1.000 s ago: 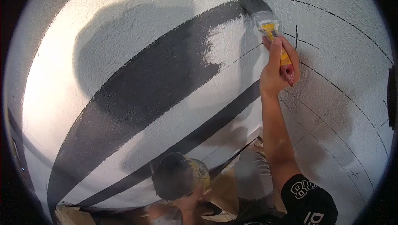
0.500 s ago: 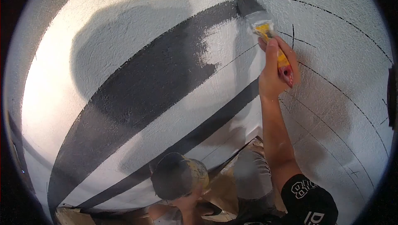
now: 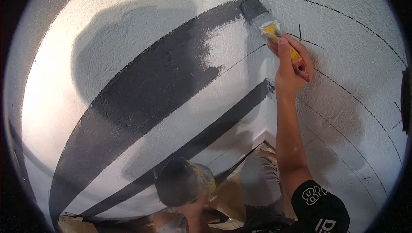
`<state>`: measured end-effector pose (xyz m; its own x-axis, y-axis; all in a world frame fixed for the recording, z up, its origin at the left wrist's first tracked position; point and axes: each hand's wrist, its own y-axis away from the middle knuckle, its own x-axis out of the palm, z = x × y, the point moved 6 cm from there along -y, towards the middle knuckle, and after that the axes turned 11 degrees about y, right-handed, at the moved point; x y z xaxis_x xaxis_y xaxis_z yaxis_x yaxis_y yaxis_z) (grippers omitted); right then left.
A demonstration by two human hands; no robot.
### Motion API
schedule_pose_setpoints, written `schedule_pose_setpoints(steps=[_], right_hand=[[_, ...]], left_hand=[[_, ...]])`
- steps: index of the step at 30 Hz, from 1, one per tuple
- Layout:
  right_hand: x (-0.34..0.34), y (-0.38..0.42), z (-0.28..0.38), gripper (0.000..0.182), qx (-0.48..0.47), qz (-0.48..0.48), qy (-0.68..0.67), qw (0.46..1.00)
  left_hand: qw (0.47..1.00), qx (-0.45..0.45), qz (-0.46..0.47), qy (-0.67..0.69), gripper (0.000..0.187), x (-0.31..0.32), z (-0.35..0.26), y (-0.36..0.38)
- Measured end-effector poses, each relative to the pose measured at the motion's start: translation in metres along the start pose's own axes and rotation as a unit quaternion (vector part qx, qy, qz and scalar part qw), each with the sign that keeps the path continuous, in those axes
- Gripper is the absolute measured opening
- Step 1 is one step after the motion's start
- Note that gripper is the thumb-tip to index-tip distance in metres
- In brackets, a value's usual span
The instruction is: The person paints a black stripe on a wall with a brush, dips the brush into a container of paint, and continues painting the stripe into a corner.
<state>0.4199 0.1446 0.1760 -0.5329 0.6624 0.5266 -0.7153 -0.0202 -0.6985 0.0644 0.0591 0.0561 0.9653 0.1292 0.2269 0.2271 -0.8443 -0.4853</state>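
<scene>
High on the wall, my right hand is wrapped round the yellow and red handle of a paintbrush. Its dark bristles touch the wall at the upper end of a broad dark grey band, just under a dashed outline. Low in the picture, my left hand holds a round paint container with yellowish sides and dark grey paint inside. The fingers of that hand are partly hidden by the container.
A narrower dark stripe runs below the broad band. White wall shows between them, and curved pencil-like lines cross the right wall. Brown covering lies at the wall's foot near my leg.
The brush has moved slightly left along the band's upper end, and its handle tilts more. My right wrist and forearm have shifted a little to the right.
</scene>
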Motion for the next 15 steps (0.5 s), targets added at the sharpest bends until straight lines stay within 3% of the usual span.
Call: schedule_pose_setpoints(steps=[3, 6, 9, 15], right_hand=[[-0.004, 0.001, 0.008, 0.014, -0.014, 0.018, 0.054, 0.998], [-0.005, 0.0, 0.021, 0.015, -0.012, -0.012, 0.009, 1.0], [0.001, -0.004, 0.021, 0.015, -0.019, -0.012, -0.015, 1.0], [0.007, 0.002, 0.008, 0.013, -0.011, 0.0, 0.05, 0.999]], left_hand=[[0.996, 0.022, 0.038, -0.073, 0.089, -0.006, 0.003, 0.002], [0.994, 0.037, 0.056, -0.092, 0.089, -0.009, 0.005, 0.002], [1.0, -0.009, 0.012, -0.026, 0.089, -0.007, 0.004, 0.003], [0.999, -0.022, 0.032, -0.026, 0.091, -0.003, 0.003, 0.001]])
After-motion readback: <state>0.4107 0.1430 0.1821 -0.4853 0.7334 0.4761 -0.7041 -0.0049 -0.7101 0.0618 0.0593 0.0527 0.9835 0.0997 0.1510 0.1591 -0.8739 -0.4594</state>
